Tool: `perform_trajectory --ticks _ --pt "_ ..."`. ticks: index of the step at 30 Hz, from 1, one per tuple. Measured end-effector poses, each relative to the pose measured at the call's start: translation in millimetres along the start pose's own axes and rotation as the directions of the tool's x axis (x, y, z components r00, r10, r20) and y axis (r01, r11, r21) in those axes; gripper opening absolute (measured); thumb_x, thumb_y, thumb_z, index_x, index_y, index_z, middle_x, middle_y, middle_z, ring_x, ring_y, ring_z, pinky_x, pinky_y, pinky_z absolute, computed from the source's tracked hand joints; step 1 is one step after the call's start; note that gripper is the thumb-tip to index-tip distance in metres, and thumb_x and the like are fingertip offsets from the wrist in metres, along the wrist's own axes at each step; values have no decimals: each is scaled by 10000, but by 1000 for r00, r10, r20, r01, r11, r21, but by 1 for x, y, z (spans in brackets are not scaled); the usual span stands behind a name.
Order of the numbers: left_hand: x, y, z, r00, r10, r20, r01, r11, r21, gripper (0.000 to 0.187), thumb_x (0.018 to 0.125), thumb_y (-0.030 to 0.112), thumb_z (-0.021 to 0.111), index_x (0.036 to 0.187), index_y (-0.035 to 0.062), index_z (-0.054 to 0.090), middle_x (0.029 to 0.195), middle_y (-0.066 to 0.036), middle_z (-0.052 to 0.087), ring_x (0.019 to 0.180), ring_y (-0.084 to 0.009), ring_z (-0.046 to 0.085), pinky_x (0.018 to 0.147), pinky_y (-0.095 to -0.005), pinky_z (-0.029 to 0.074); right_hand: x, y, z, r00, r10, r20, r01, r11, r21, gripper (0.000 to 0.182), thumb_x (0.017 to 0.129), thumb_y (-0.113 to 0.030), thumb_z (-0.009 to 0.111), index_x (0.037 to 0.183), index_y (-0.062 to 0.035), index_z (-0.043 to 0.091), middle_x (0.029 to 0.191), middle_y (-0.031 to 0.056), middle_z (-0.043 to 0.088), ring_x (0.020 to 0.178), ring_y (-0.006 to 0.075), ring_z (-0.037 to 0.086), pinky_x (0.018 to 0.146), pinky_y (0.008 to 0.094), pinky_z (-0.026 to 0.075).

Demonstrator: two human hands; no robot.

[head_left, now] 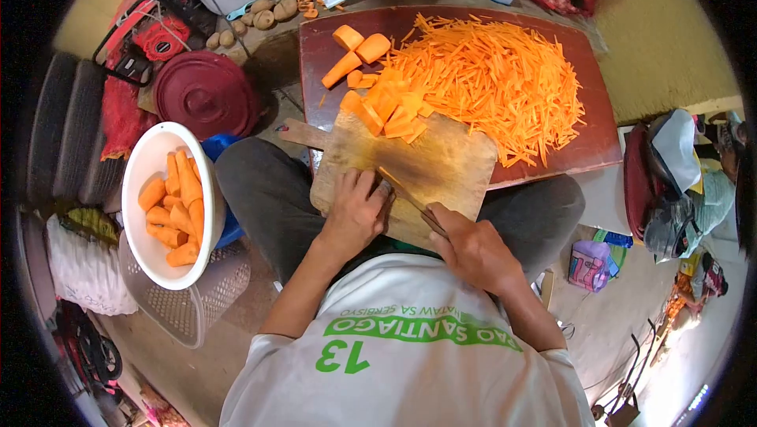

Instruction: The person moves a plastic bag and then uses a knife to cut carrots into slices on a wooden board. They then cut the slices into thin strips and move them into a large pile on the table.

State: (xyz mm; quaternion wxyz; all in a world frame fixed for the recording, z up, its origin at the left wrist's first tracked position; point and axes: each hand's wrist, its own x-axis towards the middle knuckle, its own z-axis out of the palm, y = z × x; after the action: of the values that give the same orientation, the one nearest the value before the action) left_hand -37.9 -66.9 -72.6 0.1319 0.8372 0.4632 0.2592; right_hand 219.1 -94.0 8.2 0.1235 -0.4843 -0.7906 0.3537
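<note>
My right hand (477, 249) grips the handle of a knife (412, 200), its blade slanting up and left across the wooden cutting board (453, 151). Close beside the blade, my left hand (361, 210) rests on the board with its fingers curled down. Whatever lies beneath those fingers is hidden. A bit of orange shows along the upper end of the blade. Carrot slices (386, 108) lie at the board's far edge. Past them is a large heap of carrot strips (497, 84), and bigger peeled carrot chunks (347, 64) sit to its left.
The board lies over my lap and against a dark red tabletop (583, 135). At left, a white basin (134, 214) holds several peeled carrots (183, 198). Behind it is a maroon lidded bucket (205, 96). Potatoes (264, 17) lie on the floor. Bags (670, 167) stand at right.
</note>
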Motion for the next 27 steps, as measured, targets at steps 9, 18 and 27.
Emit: perform_trajectory --ticks 9,18,27 --pt "0 0 1 997 3 -76 -5 1000 -24 372 784 59 821 1149 10 763 1115 -159 608 1038 -370 565 919 -486 461 2 -11 -4 998 29 50 -27 999 -27 403 1030 -171 690 1373 -33 528 1043 269 720 952 481 717 771 558 574" --pt "0 -2 3 1000 13 -29 -14 999 -29 324 771 39 814 1086 -3 752 1106 -130 622 1034 -360 569 916 -494 458 13 -11 12 999 -31 -31 31 999 7 397 1028 -178 664 1370 -29 529 1006 245 709 932 469 716 786 561 574" --pt "-3 -3 4 996 10 -93 -16 998 -61 392 726 15 811 1111 -13 747 1119 -143 638 1043 -375 587 927 -499 476 -1 -15 7 993 -113 -29 111 991 -73 403 1033 -179 654 1379 -22 521 1043 260 708 960 480 708 773 575 565"
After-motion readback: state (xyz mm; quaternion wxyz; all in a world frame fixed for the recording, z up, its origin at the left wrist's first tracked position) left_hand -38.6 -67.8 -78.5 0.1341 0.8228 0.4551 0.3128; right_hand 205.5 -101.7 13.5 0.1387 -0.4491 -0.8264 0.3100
